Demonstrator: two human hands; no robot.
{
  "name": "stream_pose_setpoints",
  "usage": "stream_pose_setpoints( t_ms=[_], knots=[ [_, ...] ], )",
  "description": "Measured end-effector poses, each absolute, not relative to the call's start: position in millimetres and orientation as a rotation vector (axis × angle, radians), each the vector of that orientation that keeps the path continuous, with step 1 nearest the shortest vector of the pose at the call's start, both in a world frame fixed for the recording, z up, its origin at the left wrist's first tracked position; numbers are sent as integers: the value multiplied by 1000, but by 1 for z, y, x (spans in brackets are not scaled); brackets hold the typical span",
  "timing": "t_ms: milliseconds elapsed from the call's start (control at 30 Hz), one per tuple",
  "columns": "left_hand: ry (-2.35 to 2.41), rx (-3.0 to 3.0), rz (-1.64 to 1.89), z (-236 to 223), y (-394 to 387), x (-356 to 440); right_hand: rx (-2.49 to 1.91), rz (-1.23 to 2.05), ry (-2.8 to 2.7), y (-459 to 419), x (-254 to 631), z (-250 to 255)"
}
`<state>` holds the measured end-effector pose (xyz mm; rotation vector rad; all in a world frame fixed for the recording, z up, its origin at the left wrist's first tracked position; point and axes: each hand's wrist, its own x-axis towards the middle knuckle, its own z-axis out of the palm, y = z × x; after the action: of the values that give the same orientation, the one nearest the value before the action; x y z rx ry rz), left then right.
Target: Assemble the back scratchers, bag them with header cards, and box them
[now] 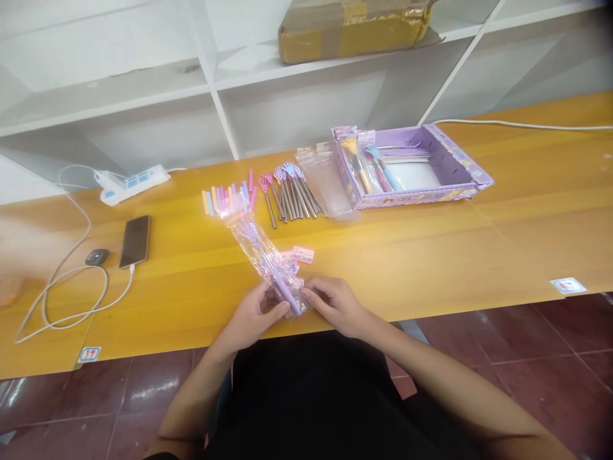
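A clear plastic sleeve (258, 246) with a purple-handled back scratcher inside lies on the wooden table (431, 255), pointing away from me. My left hand (253, 313) pinches its near end from the left. My right hand (332, 303) pinches the same end from the right. Small pink labels (301, 254) sit on the sleeve just beyond my fingers. Further back lie several pastel handle grips (227, 198) and several metal scratchers with hand-shaped heads (290, 191).
A purple display box (460, 169) holds packed scratchers at the back right, with empty clear sleeves (325, 176) beside it. A phone (135, 240), mouse (97, 257), cable and power strip (134, 182) lie left. White shelves and a cardboard box (354, 29) stand behind.
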<state>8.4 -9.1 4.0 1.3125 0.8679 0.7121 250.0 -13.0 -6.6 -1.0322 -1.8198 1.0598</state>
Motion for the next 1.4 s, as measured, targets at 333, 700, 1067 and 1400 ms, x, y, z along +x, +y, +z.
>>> stream_pose_setpoints(
  t_ms=[333,700,1067,1400],
  knots=[
    [740,1885,298,16,-12,11,-841,1353,-1594,-14,254,-6],
    [1159,1736,926,2,-5,14,-869,1479,-1850,-18,247,-5],
    [1181,2035,1226,-2,-3,13,-875,1404,-2072,-12,244,9],
    [1243,1947,1225,-8,-2,14,-1320,262,-2188,13,273,-4]
  ],
)
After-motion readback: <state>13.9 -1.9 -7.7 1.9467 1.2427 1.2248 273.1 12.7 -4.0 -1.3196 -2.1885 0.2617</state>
